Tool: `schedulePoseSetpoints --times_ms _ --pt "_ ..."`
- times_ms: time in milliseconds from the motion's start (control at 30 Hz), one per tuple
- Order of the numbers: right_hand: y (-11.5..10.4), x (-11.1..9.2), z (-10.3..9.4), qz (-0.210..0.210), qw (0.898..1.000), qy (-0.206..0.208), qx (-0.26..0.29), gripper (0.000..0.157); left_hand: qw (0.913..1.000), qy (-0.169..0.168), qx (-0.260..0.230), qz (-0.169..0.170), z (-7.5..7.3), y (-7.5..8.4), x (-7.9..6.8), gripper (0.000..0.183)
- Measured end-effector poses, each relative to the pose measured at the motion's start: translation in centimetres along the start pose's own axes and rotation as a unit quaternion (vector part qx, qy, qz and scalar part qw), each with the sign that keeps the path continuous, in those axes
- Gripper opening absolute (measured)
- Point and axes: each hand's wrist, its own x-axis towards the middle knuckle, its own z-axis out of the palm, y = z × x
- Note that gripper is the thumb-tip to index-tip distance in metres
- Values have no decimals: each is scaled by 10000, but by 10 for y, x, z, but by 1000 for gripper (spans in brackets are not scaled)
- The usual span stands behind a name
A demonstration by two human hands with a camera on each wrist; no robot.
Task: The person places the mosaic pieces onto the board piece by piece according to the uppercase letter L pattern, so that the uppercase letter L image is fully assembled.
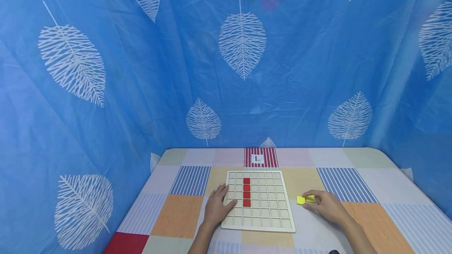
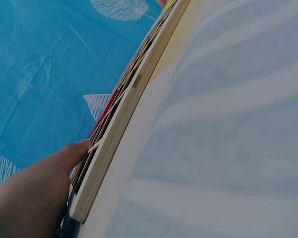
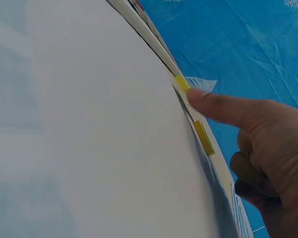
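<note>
A pale wooden grid board [image 1: 268,222] lies on the table, with several red square tiles [image 1: 246,194] lined up in one column of its cells. My left hand [image 1: 216,207] rests at the board's left edge, its thumb over the cells and its other fingers extended along the rim. In the left wrist view the thumb [image 2: 72,157] touches the board's top. Right of the board, my right hand [image 1: 328,205] pinches a yellow square tile [image 1: 301,200] between thumb and forefinger. A second yellow tile [image 1: 310,198] lies beside it, partly hidden by the fingers.
A patchwork-patterned cloth [image 1: 183,216] covers the table. Beyond the board, a small grid picture [image 1: 257,159] lies on a red-striped patch near the back edge. Blue leaf-print curtains [image 1: 282,89] enclose the back and sides. A small dark object [image 1: 333,252] shows at the bottom edge.
</note>
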Motion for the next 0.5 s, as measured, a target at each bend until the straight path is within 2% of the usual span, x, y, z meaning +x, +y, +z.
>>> schedulePoseSetpoints --times_ms 133,367,500 --pt "-8 3 -1 -73 9999 92 78 29 10000 -8 32 -2 1 0 0 66" --pt "-30 9 1 -839 9953 460 164 27 10000 -14 8 2 1 0 1 66" --pt "-44 14 6 -1031 9931 487 279 27 10000 -5 9 6 0 0 1 66"
